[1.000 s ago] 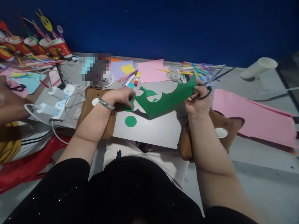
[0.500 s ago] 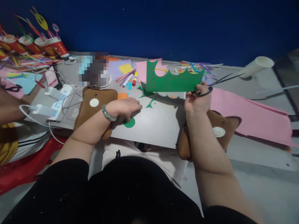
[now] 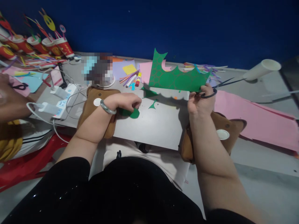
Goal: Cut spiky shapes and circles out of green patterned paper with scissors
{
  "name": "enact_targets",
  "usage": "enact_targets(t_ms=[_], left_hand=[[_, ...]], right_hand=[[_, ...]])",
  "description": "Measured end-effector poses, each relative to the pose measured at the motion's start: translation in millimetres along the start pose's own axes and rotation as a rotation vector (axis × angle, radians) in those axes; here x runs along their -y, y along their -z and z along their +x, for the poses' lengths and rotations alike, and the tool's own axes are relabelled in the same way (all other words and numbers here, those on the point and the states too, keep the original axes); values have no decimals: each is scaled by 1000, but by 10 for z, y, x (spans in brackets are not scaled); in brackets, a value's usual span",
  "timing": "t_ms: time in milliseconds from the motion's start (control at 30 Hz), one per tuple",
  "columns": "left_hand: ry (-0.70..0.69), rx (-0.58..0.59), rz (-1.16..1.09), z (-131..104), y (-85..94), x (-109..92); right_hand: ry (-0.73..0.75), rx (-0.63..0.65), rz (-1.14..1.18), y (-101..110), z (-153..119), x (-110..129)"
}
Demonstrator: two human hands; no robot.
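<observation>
Raised over the table, a green paper (image 3: 176,79) with drawn circles and a scalloped upper edge is pinched in my right hand (image 3: 202,99). Dark scissors (image 3: 227,82) hang from the same hand, their blades pointing right. My left hand (image 3: 127,102), with a bangle at the wrist, has its fingers bent together at green paper circles (image 3: 135,113) on the table; whether it grips one is hidden. Green offcuts (image 3: 153,104) lie between the hands.
Brown cushions (image 3: 227,124) sit under both forearms. Pink sheets (image 3: 261,119) lie at the right, near a white roll (image 3: 263,69). A power strip (image 3: 64,101), decorated cups (image 3: 64,47) and another person's arm (image 3: 11,99) are at the left. A glue stick (image 3: 138,79) stands behind.
The green paper has tilted and risen slightly at its left end. My left hand's fingers have drawn together, and more green paper shows beneath them. The view has shifted a little.
</observation>
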State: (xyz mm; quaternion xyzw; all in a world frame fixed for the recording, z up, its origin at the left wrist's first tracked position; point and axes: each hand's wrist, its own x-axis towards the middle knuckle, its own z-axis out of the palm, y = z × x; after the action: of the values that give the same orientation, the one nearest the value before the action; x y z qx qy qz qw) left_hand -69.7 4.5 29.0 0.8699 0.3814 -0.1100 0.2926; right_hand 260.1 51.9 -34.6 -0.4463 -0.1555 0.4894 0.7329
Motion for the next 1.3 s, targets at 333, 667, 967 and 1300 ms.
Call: enact_targets(t_ms=[333,667,967,1300], left_hand=[[272,-413,122,359,-242,-77],[-4,-111,142,422,-428,-314],[-41,-14,148,463,-543,-340],[-14,-698,-558,570,-452,-298]], right_hand=[[-43,-11,32,-133,-158,37],[-42,16,45,-109,-156,-1],[-72,185,-4,-78,-180,-19],[-158,394,-116,-137,-492,-77]])
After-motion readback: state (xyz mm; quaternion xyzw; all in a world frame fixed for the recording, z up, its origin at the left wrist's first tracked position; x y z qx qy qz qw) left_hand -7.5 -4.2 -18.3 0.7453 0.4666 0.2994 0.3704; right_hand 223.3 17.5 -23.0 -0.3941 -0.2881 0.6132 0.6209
